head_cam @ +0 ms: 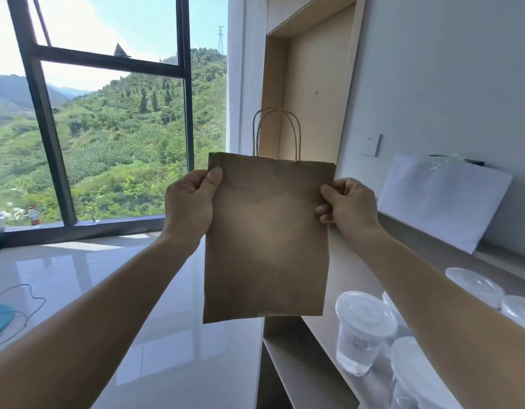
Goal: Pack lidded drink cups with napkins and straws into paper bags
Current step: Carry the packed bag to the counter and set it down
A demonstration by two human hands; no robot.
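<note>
The paper bag [267, 240] hangs in the air in front of the person, folded flat, with its broad face toward the camera. The left hand [190, 199] pinches its left edge near the top, and the right hand [348, 202] pinches the right edge at about the same height. On each, the thumb lies on the near face and the fingers [326, 209] curl behind.

The likeliest trouble is at the rim. If the two pinches pull apart too sharply to open the mouth, the thin paper may tear just above the fingers or crease so that it will not stand. The loose bottom edge hangs well below the fingers. Swung down carelessly, it could clip the lidded cups [364, 329] standing on the counter [314, 343] below the right fingers and tip one.

The bag's long axis runs close to vertical. The mouth and twisted handles [277, 131] point up, above the fingers, and the folded base points down.
</note>
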